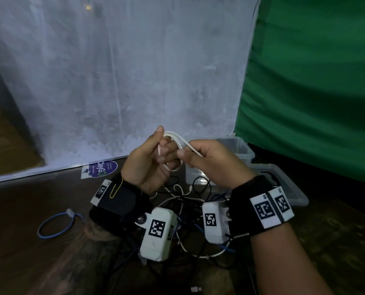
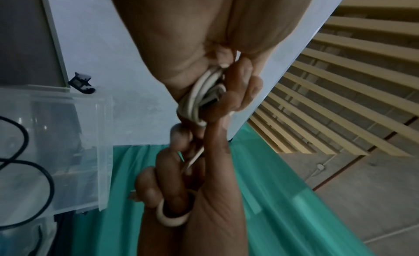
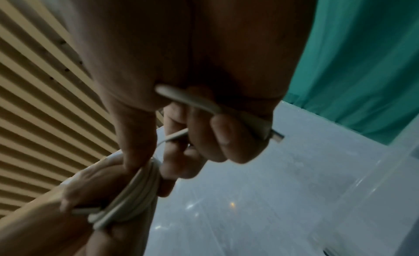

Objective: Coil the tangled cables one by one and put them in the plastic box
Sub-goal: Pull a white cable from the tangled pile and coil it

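Note:
Both hands are raised above a tangle of black, white and blue cables [image 1: 188, 201] on the dark wooden table. My left hand [image 1: 164, 154] grips a small coil of white cable [image 1: 177, 139], its fingers curled through the loops [image 3: 133, 193]. My right hand [image 1: 186, 156] pinches the free end of the same white cable, whose metal plug [image 3: 277, 136] sticks out past the curled fingers. In the left wrist view the coil [image 2: 199, 98] sits between my left hand's thumb and fingers. The clear plastic box [image 1: 241, 145] stands open just behind the hands.
The box's clear lid [image 1: 284, 188] lies on the table to the right of the hands. A blue cable loop [image 1: 56, 226] lies apart on the left. A white panel stands behind the table and a green cloth hangs at the right.

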A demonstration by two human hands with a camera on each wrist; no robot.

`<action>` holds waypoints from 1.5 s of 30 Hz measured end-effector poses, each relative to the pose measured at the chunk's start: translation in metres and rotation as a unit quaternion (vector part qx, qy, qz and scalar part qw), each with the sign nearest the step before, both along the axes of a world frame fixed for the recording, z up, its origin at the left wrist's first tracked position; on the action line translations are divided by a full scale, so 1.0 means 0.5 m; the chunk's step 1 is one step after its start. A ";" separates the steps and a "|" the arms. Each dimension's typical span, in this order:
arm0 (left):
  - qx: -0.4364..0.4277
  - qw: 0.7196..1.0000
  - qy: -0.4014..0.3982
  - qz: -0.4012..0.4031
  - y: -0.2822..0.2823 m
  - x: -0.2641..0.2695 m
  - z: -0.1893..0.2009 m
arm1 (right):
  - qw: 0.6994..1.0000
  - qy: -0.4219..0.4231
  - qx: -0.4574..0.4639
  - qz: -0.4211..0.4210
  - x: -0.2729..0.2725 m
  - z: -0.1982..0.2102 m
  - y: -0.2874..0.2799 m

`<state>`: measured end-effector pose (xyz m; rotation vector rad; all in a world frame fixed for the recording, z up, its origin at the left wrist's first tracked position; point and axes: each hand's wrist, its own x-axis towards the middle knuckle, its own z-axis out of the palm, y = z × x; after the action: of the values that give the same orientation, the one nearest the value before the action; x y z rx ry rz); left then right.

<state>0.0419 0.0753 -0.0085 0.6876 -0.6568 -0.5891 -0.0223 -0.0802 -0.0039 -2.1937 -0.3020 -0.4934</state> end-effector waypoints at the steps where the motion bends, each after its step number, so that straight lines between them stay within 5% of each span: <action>1: 0.002 1.000 -0.004 -0.005 -0.001 0.000 0.000 | 1.000 0.010 0.001 0.001 0.000 0.001 -0.007; 6: 0.078 0.996 -0.030 0.039 -0.011 0.013 -0.026 | 0.999 0.030 0.039 0.014 -0.019 0.008 -0.044; 10: 0.066 0.996 0.064 -0.015 -0.020 0.012 -0.053 | 0.999 0.037 -0.030 -0.012 -0.009 -0.022 -0.036; 15: 0.070 0.986 0.143 0.048 -0.039 0.019 -0.113 | 0.974 0.150 0.167 -0.011 -0.025 -0.095 -0.038; 24: 0.045 0.983 0.167 0.064 -0.062 0.032 -0.179 | 0.957 0.269 0.108 0.032 -0.041 -0.136 -0.088; 29: 0.002 0.985 0.170 0.001 -0.067 0.047 -0.213 | 0.964 0.241 0.113 0.019 -0.047 -0.147 -0.093; 33: -0.024 0.983 0.177 -0.033 -0.068 0.053 -0.225 | 0.922 0.241 0.301 0.040 -0.036 -0.151 -0.097; 39: -0.035 0.978 0.201 -0.051 -0.080 0.051 -0.240 | 0.964 0.148 0.216 -0.048 -0.035 -0.181 -0.096; 45: -0.028 0.971 0.230 -0.051 -0.080 0.046 -0.247 | 0.915 0.064 0.389 -0.080 -0.016 -0.189 -0.116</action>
<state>0.0649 0.0355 -0.1319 0.4426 -0.2750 -0.7919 -0.0305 -0.1382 -0.0984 -1.4588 0.1395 -0.4531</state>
